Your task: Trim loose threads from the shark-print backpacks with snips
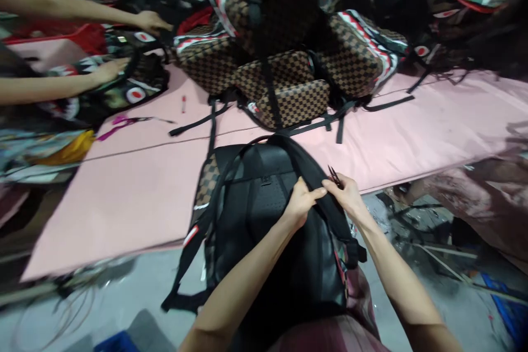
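1. pinching shoulder strap (297, 155) of black backpack (237, 225) with left hand (303, 201) and right hand (345, 192), close together.
2. also clasping dark snips (334, 176) in right hand.
3. holding backpack at near centre, overlapping pink table (140, 192).
4. facing checkered bags (299, 102), far centre.

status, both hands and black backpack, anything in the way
Left hand on shoulder strap; right hand too, holding dark pointed tool. Black backpack, back panel showing. Checkered bags apart, beyond backpack.

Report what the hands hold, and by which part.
Left hand and right hand: black backpack, by a shoulder strap. Right also: dark pointed tool, tips free.
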A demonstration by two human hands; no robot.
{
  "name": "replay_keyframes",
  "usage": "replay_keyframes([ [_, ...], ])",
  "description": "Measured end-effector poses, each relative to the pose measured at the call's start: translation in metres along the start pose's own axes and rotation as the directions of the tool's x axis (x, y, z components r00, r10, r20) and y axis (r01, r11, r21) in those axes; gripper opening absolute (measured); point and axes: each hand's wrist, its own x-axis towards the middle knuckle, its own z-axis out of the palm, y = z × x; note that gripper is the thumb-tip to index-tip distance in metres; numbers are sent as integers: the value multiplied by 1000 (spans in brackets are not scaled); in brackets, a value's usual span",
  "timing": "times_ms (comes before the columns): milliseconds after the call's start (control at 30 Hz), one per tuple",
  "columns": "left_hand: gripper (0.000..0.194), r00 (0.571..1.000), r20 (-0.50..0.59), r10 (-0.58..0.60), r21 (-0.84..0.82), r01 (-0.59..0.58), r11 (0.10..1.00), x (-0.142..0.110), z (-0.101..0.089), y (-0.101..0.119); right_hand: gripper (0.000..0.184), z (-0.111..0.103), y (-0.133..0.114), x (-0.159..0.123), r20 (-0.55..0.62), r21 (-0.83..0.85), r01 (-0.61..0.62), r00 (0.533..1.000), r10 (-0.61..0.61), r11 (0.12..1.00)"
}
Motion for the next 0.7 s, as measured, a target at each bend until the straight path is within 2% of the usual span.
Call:
replay_keyframes([
  [67, 45, 1000, 22, 9, -30, -9, 1000, -2, -2, -3, 27, 4, -2, -12, -32, -112, 92, 995, -96, 989],
  [167, 30, 996, 79, 52, -30, -50, 998, -5, -18, -6, 26, 8, 13, -42, -21, -178, 37, 999, -42, 983],
  [233, 27, 992, 53, 118, 86, -122, 989, -16, -38, -5, 31, 5, 32, -68, 23, -232, -57, 998, 64, 971],
  [267, 28, 982, 20, 187, 201, -188, 962, -27, -51, -3, 32, 2, 43, -81, 49, -272, -93, 993, 110, 958],
  [300, 28, 956, -16, 292, 354, -267, 896, -41, -66, -1, 32, -2, 54, -93, 46, -317, -113, 990, 135, 942],
  [333, 29, 910, -45, 412, 520, -331, 788, -58, -84, 0, 32, -7, 63, -104, 35, -359, -126, 988, 148, 925],
  [367, 28, 838, -30, 545, 683, -381, 623, -76, -105, 1, 33, -12, 71, -112, 15, -393, -135, 988, 153, 909],
  [400, 27, 748, -40, 663, 815, -359, 454, -95, -128, 1, 34, -18, 77, -118, -14, -418, -141, 989, 148, 898],
  [433, 32, 676, -80, 732, 896, -274, 350, -114, -152, 0, 36, -23, 81, -121, -39, -429, -143, 989, 139, 892],
  [467, 43, 636, -146, 758, 931, -171, 323, -131, -178, -3, 37, -27, 83, -121, -59, -427, -142, 990, 128, 893],
  [500, 52, 625, -241, 743, 926, -81, 368, -147, -203, -7, 39, -31, 84, -119, -81, -413, -140, 990, 117, 900],
  [533, 49, 625, -372, 686, 875, -10, 484, -160, -227, -12, 41, -33, 83, -115, -105, -391, -141, 989, 108, 909],
  [567, 40, 654, -494, 573, 783, 47, 621, -170, -247, -16, 43, -35, 81, -109, -139, -364, -145, 985, 101, 920],
  [600, 32, 662, -578, 478, 688, 80, 721, -177, -263, -18, 45, -35, 77, -102, -185, -334, -150, 979, 91, 931],
  [633, 28, 658, -631, 411, 591, 66, 804, -180, -275, -17, 46, -35, 72, -95, -237, -309, -145, 969, 72, 940],
  [700, 30, 655, -679, 332, 367, -90, 926, -177, -283, -9, 47, -32, 60, -81, -318, -289, -70, 948, -27, 955],
])
